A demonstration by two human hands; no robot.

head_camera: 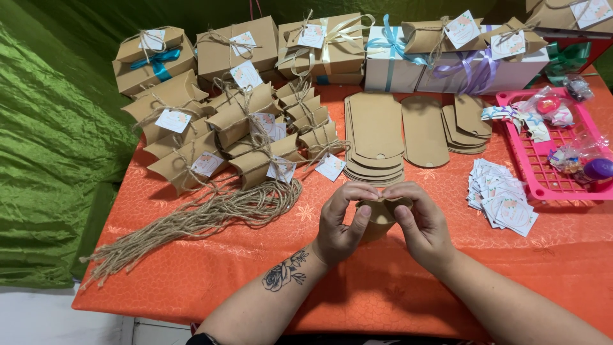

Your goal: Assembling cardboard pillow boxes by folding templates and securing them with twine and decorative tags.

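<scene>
Head view: orange table (383, 287), green cloth (51, 147) at left.
Twine: loose bundle of jute strings (191, 220), far left.
Finished boxes: tied kraft pillow boxes (217, 137) with white tags, back left.
Left hand (341, 223): fingers curled, pinching the box end.
Held box: small kraft pillow box (378, 217), centre, between both hands.
Right hand (421, 223): fingers pressed on same end.
Flat blanks: kraft stack (375, 137) behind hands.
Tags: white square pile (504, 198), right.
Tray: pink basket (543, 166), far right.
</scene>
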